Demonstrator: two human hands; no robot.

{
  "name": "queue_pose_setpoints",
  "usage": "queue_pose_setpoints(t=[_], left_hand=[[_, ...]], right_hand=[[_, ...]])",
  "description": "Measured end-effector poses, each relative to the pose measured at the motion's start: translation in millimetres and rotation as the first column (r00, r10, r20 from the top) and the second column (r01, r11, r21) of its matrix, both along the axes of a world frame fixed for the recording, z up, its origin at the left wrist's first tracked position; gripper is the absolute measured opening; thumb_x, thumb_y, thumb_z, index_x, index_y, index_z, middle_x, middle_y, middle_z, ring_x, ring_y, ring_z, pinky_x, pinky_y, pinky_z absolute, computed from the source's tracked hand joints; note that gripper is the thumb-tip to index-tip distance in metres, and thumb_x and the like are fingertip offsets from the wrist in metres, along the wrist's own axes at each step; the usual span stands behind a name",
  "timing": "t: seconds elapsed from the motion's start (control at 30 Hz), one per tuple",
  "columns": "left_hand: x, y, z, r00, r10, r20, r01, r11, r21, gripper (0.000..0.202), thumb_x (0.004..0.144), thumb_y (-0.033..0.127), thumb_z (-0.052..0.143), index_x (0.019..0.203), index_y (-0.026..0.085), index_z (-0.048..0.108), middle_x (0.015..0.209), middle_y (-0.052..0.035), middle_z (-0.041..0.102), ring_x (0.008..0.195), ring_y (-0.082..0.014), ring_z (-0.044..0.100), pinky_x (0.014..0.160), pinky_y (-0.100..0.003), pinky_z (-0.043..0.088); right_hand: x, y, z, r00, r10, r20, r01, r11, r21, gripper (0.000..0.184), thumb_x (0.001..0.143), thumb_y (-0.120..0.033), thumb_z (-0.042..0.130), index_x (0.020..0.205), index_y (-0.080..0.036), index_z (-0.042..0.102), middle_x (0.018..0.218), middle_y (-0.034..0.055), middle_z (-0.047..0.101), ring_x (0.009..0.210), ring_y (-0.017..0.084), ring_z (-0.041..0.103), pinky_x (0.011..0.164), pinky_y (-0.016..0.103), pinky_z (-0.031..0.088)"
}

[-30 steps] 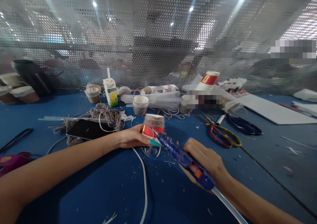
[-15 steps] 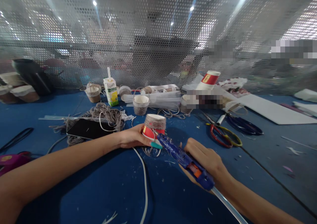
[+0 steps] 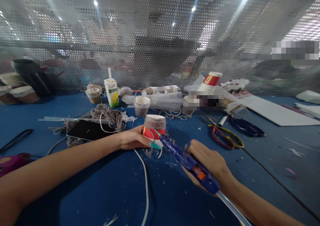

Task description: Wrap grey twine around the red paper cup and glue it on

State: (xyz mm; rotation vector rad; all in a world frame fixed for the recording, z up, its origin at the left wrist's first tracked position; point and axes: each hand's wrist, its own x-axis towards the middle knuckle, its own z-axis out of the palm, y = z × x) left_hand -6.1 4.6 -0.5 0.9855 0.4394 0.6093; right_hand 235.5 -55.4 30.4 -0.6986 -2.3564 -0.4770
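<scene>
My left hand point(image 3: 136, 137) is closed around the left side of a red and white paper cup point(image 3: 147, 132), which is upside down. Grey-brown cord point(image 3: 156, 122) is wound in rows about its upper part, and a loose strand hangs down its front. In my right hand point(image 3: 206, 156) is a blue glue gun point(image 3: 181, 154) with an orange trigger and a clear glue stick at its rear. The gun's metal nozzle points at the cup's front, just below the wound cord; whether it touches cannot be made out.
Left of the cup lie a tangle of cord point(image 3: 107, 114) and a black phone point(image 3: 88, 130). Behind stand a drink carton point(image 3: 112, 93) and a small cord-covered bucket point(image 3: 142, 107). Scissors point(image 3: 226, 137) and a white board point(image 3: 280, 111) lie right. A white cable point(image 3: 146, 186) crosses the front.
The cup has turned or tilted slightly and shifted a little left. The glue gun's nozzle has drawn back slightly, to the right and down; both hands keep their hold.
</scene>
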Motion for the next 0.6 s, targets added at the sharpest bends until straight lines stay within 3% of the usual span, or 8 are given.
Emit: queue_pose_setpoints(t=[0.13, 0.33, 0.6], left_hand=[[-1.2, 1.2, -2.0, 1.0, -0.01, 0.013, 0.01, 1.0, 0.011, 0.036, 0.054, 0.012, 0.081, 0.086, 0.014, 0.064, 0.07, 0.0012, 0.067, 0.073, -0.0126, 0.065, 0.085, -0.032, 0.044], [-3.5, 3.5, -6.1, 1.0, -0.015, 0.011, 0.014, 0.998, 0.058, 0.052, 0.054, 0.015, 0.081, 0.104, 0.015, 0.065, 0.087, -0.0061, 0.073, 0.084, -0.0196, 0.068, 0.087, -0.036, 0.045], [-5.7, 4.3, -6.7, 0.998, -0.043, 0.039, 0.04, 0.997, 0.07, 0.059, 0.055, 0.011, 0.078, 0.112, 0.016, 0.063, 0.096, -0.0084, 0.073, 0.095, -0.0224, 0.068, 0.088, -0.035, 0.045]], right_hand=[[-0.6, -0.8, 1.1, 1.0, -0.02, -0.009, 0.02, 1.0, 0.01, 0.02, 0.087, -0.011, 0.042, 0.075, -0.024, 0.032, 0.066, -0.0051, 0.033, 0.05, 0.008, 0.031, 0.043, 0.019, 0.025], [0.4, -3.5, 1.8, 0.998, -0.057, -0.019, 0.058, 0.998, 0.034, 0.024, 0.082, -0.01, 0.05, 0.073, -0.024, 0.033, 0.064, -0.0061, 0.036, 0.049, 0.007, 0.031, 0.044, 0.019, 0.025], [0.5, -2.7, 1.0, 0.997, -0.062, -0.051, 0.065, 0.996, 0.059, 0.023, 0.082, -0.009, 0.05, 0.073, -0.023, 0.035, 0.063, -0.0063, 0.036, 0.049, 0.007, 0.032, 0.044, 0.019, 0.026]])
